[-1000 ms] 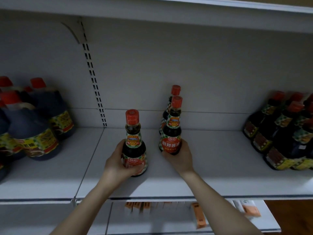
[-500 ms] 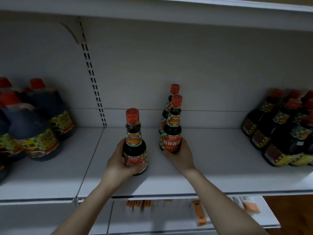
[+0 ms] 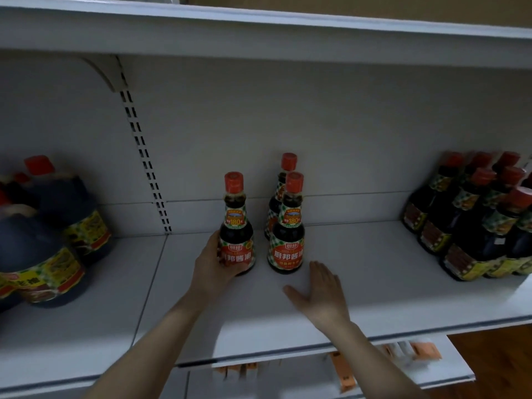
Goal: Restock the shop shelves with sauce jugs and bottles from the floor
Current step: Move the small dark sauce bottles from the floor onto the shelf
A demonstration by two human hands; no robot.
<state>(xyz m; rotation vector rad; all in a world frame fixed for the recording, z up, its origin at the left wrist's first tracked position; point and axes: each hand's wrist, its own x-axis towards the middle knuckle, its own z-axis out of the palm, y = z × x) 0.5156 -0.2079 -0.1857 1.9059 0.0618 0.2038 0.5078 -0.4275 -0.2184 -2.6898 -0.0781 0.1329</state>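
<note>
Small sauce bottle, red cap, stands upright on the middle shelf, left of centre. The left hand wraps its lower body from the left, fingers curled round the label: a full hold on the bottle. Just beside it to the right a second bottle stands free, with a third bottle directly behind it. We see a narrow gap between first and second.

The right hand is flat, fingers straight, holding nothing. It is near the second bottle's base but apart from it. Whether the palm rests on the shelf we cannot tell.

Big jugs sit well off to the left, and a cluster of dark bottles to the right.

We judge the step to be placing and lining up. The next move calls for setting the held bottle square with its neighbour, label forward, then letting go and fetching more. The floor stock is out of view.
</note>
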